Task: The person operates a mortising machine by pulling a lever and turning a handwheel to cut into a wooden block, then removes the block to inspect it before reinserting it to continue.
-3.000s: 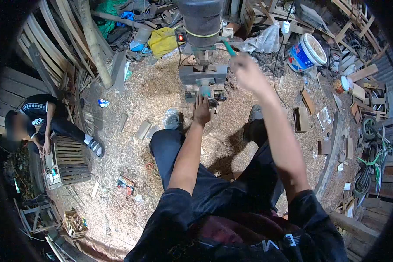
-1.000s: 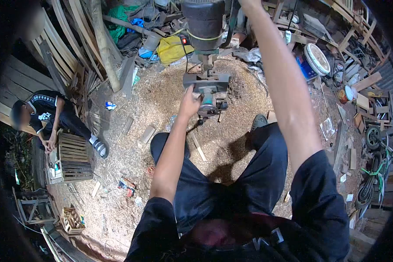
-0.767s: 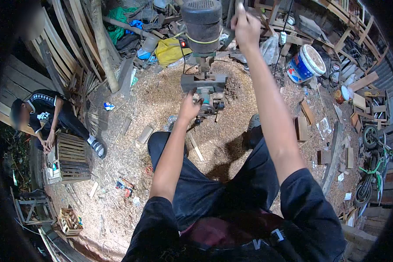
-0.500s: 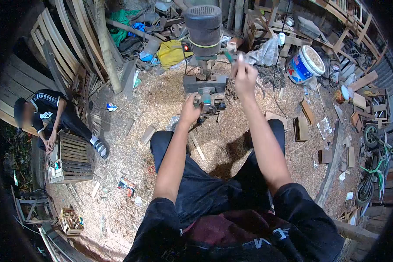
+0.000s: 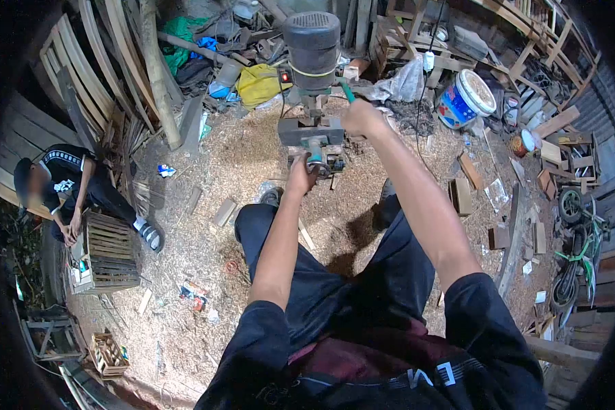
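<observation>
A drill press with a dark ribbed motor housing (image 5: 312,51) stands upright in front of me. Below its head sits a dark grooved block of wood (image 5: 301,132), held in a green metal vise (image 5: 316,147). My left hand (image 5: 299,178) is curled around the round handwheel (image 5: 316,164) at the vise's near side. At the right of the machine, my right hand (image 5: 363,119) is closed at the lower end of a green feed lever (image 5: 346,90); its fingers are mostly hidden behind the hand.
Wood shavings (image 5: 253,150) cover the floor. A person (image 5: 75,178) sits at the left by a slatted crate (image 5: 113,249). To the right stand a white-and-blue bucket (image 5: 466,99), wood offcuts (image 5: 460,197) and a green motorbike (image 5: 581,256). A yellow sack (image 5: 256,85) lies behind.
My right hand has moved down and left toward the machine, with the green lever showing above it. My left hand has slid lower around the handwheel. The whole view has shifted slightly.
</observation>
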A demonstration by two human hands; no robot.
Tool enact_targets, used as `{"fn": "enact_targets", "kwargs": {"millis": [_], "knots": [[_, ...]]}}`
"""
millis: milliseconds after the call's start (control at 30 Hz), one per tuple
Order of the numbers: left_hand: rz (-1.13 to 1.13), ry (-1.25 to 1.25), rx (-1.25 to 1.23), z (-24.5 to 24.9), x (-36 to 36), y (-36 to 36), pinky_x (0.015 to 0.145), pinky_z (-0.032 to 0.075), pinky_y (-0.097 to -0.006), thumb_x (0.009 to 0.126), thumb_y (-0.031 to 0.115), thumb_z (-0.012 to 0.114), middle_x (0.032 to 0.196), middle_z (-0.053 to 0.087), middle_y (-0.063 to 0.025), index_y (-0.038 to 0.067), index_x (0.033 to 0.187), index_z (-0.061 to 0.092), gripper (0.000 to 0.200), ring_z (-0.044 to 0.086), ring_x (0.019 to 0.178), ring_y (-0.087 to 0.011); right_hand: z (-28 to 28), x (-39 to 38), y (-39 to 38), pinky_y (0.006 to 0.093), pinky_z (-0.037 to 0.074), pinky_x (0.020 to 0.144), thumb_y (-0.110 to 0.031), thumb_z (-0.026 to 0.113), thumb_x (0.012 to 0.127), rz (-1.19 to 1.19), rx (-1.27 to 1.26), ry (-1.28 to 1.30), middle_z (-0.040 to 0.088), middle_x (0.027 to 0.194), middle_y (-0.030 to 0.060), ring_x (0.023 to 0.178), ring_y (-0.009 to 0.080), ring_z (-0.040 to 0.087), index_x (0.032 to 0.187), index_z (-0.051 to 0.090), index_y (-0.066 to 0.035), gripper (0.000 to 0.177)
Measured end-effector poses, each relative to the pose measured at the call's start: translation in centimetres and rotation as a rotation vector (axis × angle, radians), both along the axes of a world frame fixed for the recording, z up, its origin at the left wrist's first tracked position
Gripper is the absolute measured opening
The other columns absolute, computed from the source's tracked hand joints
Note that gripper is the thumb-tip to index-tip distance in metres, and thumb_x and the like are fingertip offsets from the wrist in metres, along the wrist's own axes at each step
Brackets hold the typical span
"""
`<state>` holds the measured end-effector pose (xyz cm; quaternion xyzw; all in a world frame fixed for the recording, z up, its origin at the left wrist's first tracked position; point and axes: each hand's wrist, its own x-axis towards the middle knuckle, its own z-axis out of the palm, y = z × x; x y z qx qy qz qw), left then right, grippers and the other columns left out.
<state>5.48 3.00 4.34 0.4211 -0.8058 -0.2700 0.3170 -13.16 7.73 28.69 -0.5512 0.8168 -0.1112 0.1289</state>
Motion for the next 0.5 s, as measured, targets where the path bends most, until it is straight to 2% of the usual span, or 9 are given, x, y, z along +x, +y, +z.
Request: {"fn": "enact_targets", "kwargs": {"millis": [67, 133, 167, 267, 300, 467, 500], "knots": [[-0.031, -0.026, 0.018, -0.7, -0.2, -0.8, 0.096, 0.044, -0.0431, 0.078, 0.015, 0.07, 0.122, 0.055, -0.0247, -0.002, 0.121, 0.054, 0.048, 0.053, 0.114, -0.0402, -0.2, 1.2, 1.6, 0.0454, 0.052, 0.084, -0.022, 0.063, 0.079, -0.03, 0.0, -0.056, 0.067, 0.098, 0.0253, 0.094, 0.0388, 0.065, 0.093, 0.066, 0.008, 0.034], [-0.036, -0.08, 0.012, -2.8, -0.5, -2.0, 0.098, 0.043, -0.043, 0.078, 0.014, 0.069, 0.123, 0.055, -0.0246, -0.002, 0.121, 0.054, 0.049, 0.052, 0.115, -0.0403, -3.6, 0.9, 1.7, 0.0462, 0.052, 0.083, -0.019, 0.064, 0.078, -0.051, -0.064, -0.071, 0.066, 0.096, 0.0267, 0.094, 0.04, 0.065, 0.098, 0.064, 0.009, 0.034], [-0.016, -0.131, 0.119, -2.6, -0.8, -2.1, 0.101, 0.041, -0.0429, 0.079, 0.013, 0.068, 0.124, 0.054, -0.0237, -0.001, 0.126, 0.05, 0.052, 0.05, 0.117, -0.0406, -4.6, 0.9, 1.7, 0.0466, 0.052, 0.083, -0.017, 0.065, 0.077, -0.06, -0.098, -0.074, 0.065, 0.096, 0.0275, 0.093, 0.0406, 0.064, 0.1, 0.063, 0.009, 0.035], [-0.056, -0.148, 0.105, -4.3, -1.2, -3.5, 0.102, 0.041, -0.043, 0.079, 0.016, 0.067, 0.126, 0.054, -0.0223, 0.0, 0.131, 0.046, 0.058, 0.05, 0.119, -0.0392, -6.6, 1.2, 2.3, 0.0488, 0.051, 0.082, -0.011, 0.066, 0.075, -0.207, -0.174, -0.152, 0.063, 0.095, 0.0319, 0.093, 0.0447, 0.063, 0.111, 0.055, 0.011, 0.044], [-0.061, -0.225, 0.144, -5.0, -1.5, -4.1, 0.102, 0.041, -0.0431, 0.08, 0.017, 0.067, 0.126, 0.054, -0.0217, 0.001, 0.13, 0.046, 0.057, 0.051, 0.119, -0.0385, -7.0, 1.3, 2.7, 0.0493, 0.051, 0.082, -0.009, 0.066, 0.075, -0.197, -0.191, -0.187, 0.063, 0.096, 0.0329, 0.093, 0.0458, 0.062, 0.114, 0.052, 0.011, 0.046], [-0.03, -0.507, 0.389, -3.7, -2.5, -4.1, 0.101, 0.041, -0.0429, 0.08, 0.02, 0.068, 0.128, 0.054, -0.0232, 0.0, 0.129, 0.05, 0.055, 0.051, 0.119, -0.0386, -9.7, 2.8, 4.4, 0.0523, 0.049, 0.082, -0.002, 0.066, 0.073, -0.214, -0.265, -0.265, 0.06, 0.098, 0.0341, 0.091, 0.049, 0.06, 0.121, 0.043, 0.012, 0.055], [-0.001, -0.499, 0.352, -3.8, -2.8, -3.9, 0.099, 0.043, -0.0436, 0.081, 0.02, 0.067, 0.122, 0.057, -0.0243, 0.0, 0.124, 0.052, 0.05, 0.053, 0.116, -0.0389, -11.8, 2.4, 4.0, 0.0536, 0.048, 0.082, -0.001, 0.065, 0.073, -0.205, -0.304, -0.243, 0.06, 0.096, 0.0339, 0.091, 0.049, 0.06, 0.122, 0.042, 0.012, 0.057]]}}
